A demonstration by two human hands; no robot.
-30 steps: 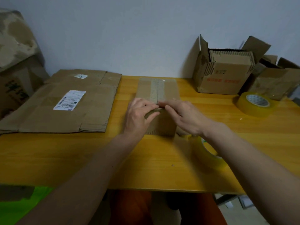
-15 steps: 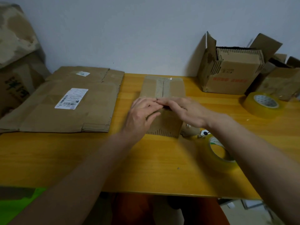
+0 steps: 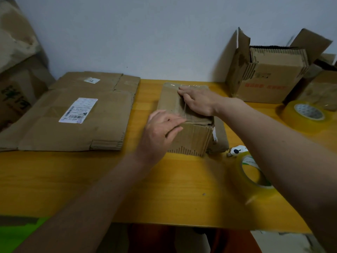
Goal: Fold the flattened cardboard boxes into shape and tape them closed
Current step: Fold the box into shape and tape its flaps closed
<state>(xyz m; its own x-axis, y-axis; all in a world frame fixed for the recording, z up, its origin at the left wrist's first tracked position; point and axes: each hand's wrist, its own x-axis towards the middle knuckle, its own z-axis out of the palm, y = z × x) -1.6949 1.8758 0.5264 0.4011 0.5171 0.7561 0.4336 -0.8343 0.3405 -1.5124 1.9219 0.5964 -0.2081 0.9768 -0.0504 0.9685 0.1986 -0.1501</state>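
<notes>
A small brown cardboard box (image 3: 189, 137) stands folded into shape at the middle of the yellow table (image 3: 109, 183). Clear tape runs along its top seam. My right hand (image 3: 197, 102) lies flat on the top, fingers straight and reaching to the far edge, pressing the tape down. My left hand (image 3: 160, 128) rests against the near left corner, fingers laid over the front face and top edge. A roll of clear yellowish tape (image 3: 253, 177) lies on the table under my right forearm.
A stack of flattened cardboard (image 3: 73, 114) with a white label covers the table's left part. Open boxes (image 3: 268, 73) stand at the back right, with a second tape roll (image 3: 306, 115) in front. A small white object (image 3: 237, 150) lies beside the box.
My right hand has slid from the near edge of the box top to its far edge along the tape. My left hand stayed at the near left corner.
</notes>
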